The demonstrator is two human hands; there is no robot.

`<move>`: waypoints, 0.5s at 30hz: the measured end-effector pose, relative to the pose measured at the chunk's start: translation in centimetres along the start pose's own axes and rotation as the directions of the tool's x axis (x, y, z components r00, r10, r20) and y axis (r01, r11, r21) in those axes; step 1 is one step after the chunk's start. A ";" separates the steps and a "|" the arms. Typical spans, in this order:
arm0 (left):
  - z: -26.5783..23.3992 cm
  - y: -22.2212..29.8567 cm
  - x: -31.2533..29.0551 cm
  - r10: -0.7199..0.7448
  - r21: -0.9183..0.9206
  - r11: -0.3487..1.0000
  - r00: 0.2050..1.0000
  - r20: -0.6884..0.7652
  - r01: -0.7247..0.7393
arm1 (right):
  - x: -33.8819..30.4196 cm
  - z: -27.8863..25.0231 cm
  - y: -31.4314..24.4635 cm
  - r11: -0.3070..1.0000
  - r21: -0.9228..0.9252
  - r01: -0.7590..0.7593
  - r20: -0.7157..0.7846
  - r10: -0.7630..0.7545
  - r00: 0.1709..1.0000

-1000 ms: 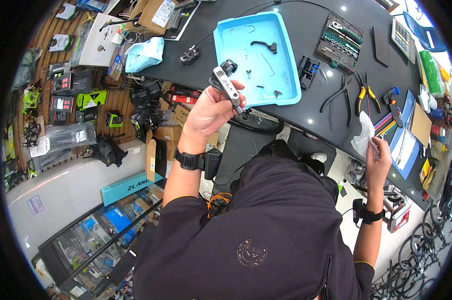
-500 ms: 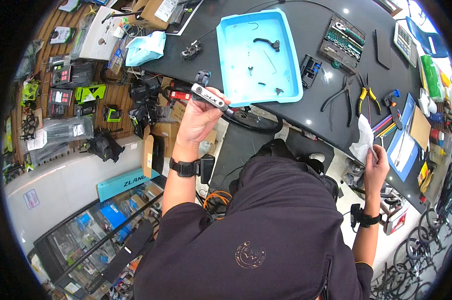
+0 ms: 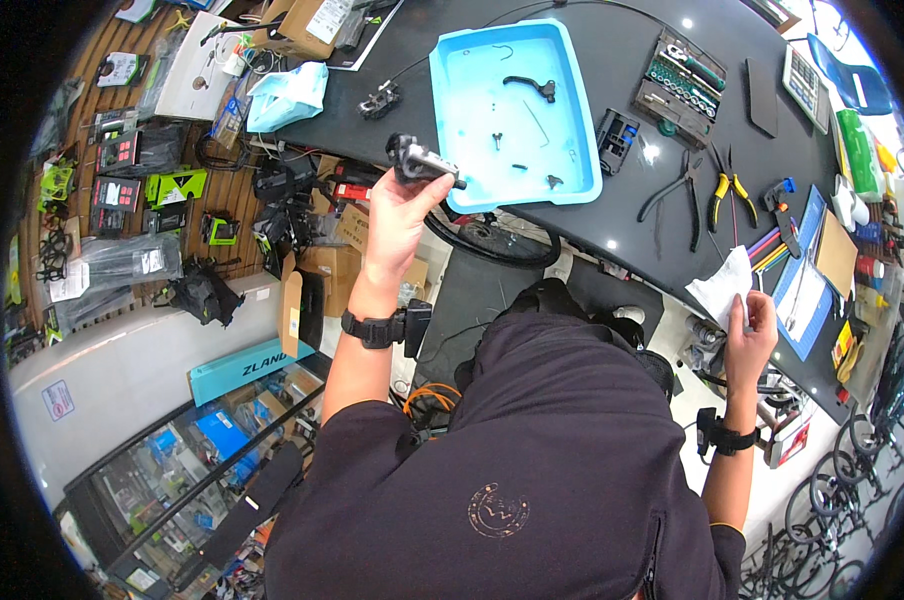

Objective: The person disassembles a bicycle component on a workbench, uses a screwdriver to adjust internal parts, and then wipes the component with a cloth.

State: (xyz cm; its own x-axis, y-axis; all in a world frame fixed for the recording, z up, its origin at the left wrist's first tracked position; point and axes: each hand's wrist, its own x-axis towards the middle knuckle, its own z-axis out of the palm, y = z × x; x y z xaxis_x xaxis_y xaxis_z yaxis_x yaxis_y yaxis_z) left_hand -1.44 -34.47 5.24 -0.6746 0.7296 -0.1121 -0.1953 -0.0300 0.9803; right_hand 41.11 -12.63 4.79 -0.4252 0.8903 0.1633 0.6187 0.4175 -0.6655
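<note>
My left hand (image 3: 402, 225) is closed around a black and silver bicycle brake lever body (image 3: 419, 162), raised beside the near left corner of a light blue tray (image 3: 472, 100). In the tray lie a black lever blade (image 3: 532, 87), a thin bent wire (image 3: 537, 123) and several small dark parts. Over the table's right front edge, my right hand (image 3: 752, 335) pinches a crumpled white tissue (image 3: 724, 287). A brake caliper (image 3: 380, 99) with a hose attached rests on the table left of the tray.
On the dark table (image 3: 622, 215), right of the tray, are a socket set (image 3: 682, 85), black-handled pliers (image 3: 687, 195) and yellow-handled pliers (image 3: 732, 195). A blue cutting mat (image 3: 804, 300) lies at the right edge. Cardboard boxes (image 3: 332, 268) and packaged parts stand at left.
My left hand has turned the brake lever body, so its silver marked face no longer points up. My right hand has shifted slightly left, and the tissue hangs farther left and lower.
</note>
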 end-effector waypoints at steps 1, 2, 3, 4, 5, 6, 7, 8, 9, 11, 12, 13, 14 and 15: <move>0.2 0.0 0.2 0.015 0.097 0.995 0.999 -0.033 -0.011 | -0.1 0.0 -0.1 1.000 0.002 -0.008 0.002 0.008 1.000; 0.6 0.0 0.4 0.011 0.133 0.991 0.998 -0.064 -0.002 | -0.1 -0.1 -0.1 1.000 0.001 -0.016 0.003 0.016 1.000; 0.8 0.0 0.6 0.012 0.132 0.991 0.998 -0.064 -0.003 | -0.2 -0.1 -0.2 1.000 0.001 -0.016 0.002 0.016 1.000; 0.9 0.0 0.7 -0.006 0.189 0.982 0.996 -0.084 0.021 | -0.3 -0.1 -0.2 1.000 0.013 -0.023 0.005 0.023 1.000; 1.0 0.0 0.9 -0.021 0.244 0.969 0.994 -0.104 0.046 | -0.4 0.0 -0.1 0.999 0.025 -0.031 0.007 0.030 1.000; 0.8 -0.6 1.3 -0.013 0.262 0.964 0.995 -0.094 0.037 | -0.6 -0.1 0.0 0.999 0.025 -0.030 0.006 0.030 1.000; 0.9 -0.7 1.6 -0.013 0.262 0.964 0.996 -0.093 0.037 | -0.7 -0.1 0.1 0.999 0.021 -0.030 0.010 0.030 1.000; 1.0 -0.8 1.7 -0.026 0.284 0.958 0.996 -0.085 0.049 | -0.8 -0.1 0.2 0.999 0.017 -0.031 0.016 0.031 0.999; 1.1 -0.9 2.0 -0.040 0.306 0.950 0.996 -0.077 0.062 | -0.9 -0.1 0.3 0.999 0.015 -0.033 0.015 0.033 0.999; 1.1 -1.9 2.6 -0.021 0.312 0.949 0.999 -0.044 0.034 | -1.1 0.0 0.5 0.998 0.033 -0.046 0.013 0.046 0.999; 1.1 -2.4 2.9 0.000 0.318 0.948 1.000 -0.014 0.005 | -1.2 0.1 0.5 0.998 0.034 -0.048 0.013 0.047 0.999; 1.0 -2.8 3.0 -0.001 0.320 0.947 1.000 -0.013 0.005 | -1.4 0.1 0.5 0.998 0.037 -0.055 0.021 0.055 0.998; 0.9 -3.2 3.2 -0.006 0.375 0.927 1.000 -0.009 0.009 | -1.5 0.2 0.6 0.997 0.040 -0.064 0.027 0.063 0.998; 0.9 -3.6 3.5 -0.011 0.430 0.903 1.000 -0.006 0.013 | -1.6 0.2 0.7 0.997 0.041 -0.066 0.024 0.065 0.998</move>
State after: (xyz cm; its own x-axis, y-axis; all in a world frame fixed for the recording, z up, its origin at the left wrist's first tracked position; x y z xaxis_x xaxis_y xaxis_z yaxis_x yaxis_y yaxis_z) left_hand -2.41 -31.19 1.50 -0.6768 0.7256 -0.1243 0.1207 0.2758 0.9536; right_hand 42.06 -13.79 3.93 -0.3996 0.9110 0.1018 0.6181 0.3498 -0.7039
